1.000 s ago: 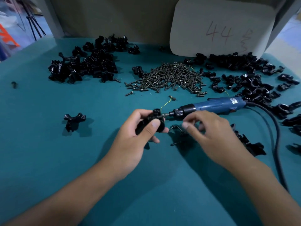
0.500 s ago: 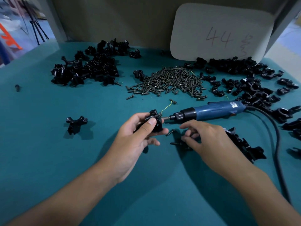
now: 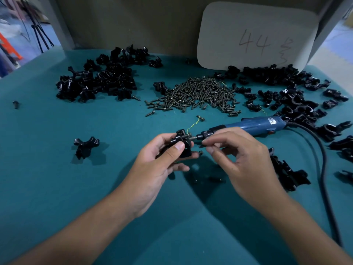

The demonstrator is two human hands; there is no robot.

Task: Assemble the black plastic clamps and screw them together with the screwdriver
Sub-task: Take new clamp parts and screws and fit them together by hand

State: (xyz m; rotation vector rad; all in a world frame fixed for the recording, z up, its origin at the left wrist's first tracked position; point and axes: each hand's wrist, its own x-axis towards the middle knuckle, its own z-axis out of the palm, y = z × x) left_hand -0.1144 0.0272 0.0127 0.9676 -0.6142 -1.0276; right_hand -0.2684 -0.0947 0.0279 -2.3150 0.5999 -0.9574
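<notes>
My left hand (image 3: pixel 158 165) grips a black plastic clamp (image 3: pixel 182 144) above the teal table, thumb across its front. A screw sticks out of the clamp's top right side. My right hand (image 3: pixel 240 161) pinches a small dark screw (image 3: pixel 202 145) between thumb and forefinger just right of the clamp. The blue electric screwdriver (image 3: pixel 252 126) lies on the table behind my right hand, its bit pointing left toward the clamp. A pile of screws (image 3: pixel 194 94) sits at mid-table.
Heaps of black clamp parts lie at the back left (image 3: pixel 103 79) and back right (image 3: pixel 292 92). One clamp (image 3: pixel 86 146) sits alone at left; more parts (image 3: pixel 286 173) lie by my right wrist. The black cord (image 3: pixel 322 165) runs down the right. A white card (image 3: pixel 256 35) leans against the wall.
My right hand has lifted from the table with a screw pinched in its fingers and moved up toward the clamp. My left hand has kept hold of the clamp.
</notes>
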